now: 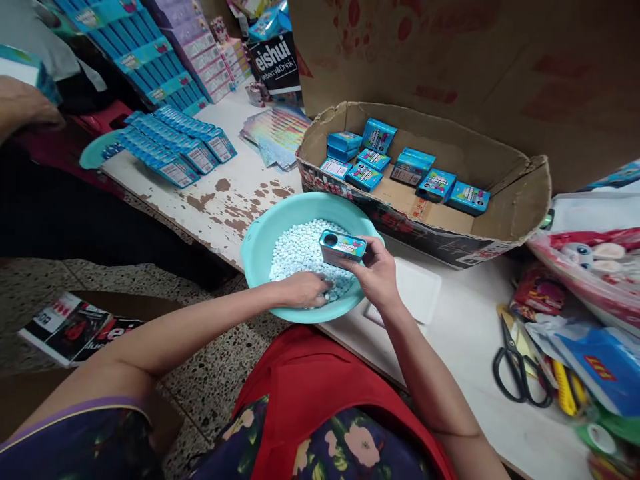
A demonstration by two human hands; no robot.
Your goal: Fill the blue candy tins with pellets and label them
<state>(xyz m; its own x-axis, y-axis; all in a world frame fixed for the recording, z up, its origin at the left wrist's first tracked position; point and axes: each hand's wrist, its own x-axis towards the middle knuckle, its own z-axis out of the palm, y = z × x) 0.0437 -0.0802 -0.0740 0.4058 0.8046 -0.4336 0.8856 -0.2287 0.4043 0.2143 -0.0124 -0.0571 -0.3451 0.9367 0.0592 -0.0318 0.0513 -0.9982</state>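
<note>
A light turquoise basin (257, 243) holds a heap of small white-blue candies (296, 243). My left hand (306, 290) reaches down into the heap; its fingers are curled among the candies and the tips are partly buried. Over the right side of the basin, my right hand (376, 270) grips a small blue box (343, 248) between thumb and fingers. The box lies tilted with its printed end up, where a dark round spot or hole shows.
Behind the basin, a cut-down cardboard carton (430, 230) holds several blue boxes (364, 175). Rows of blue boxes (175, 143) and shiny sheets (277, 133) lie left. Scissors (515, 360) and a yellow cutter (564, 387) lie right. Another person's hand (30, 107) is at far left.
</note>
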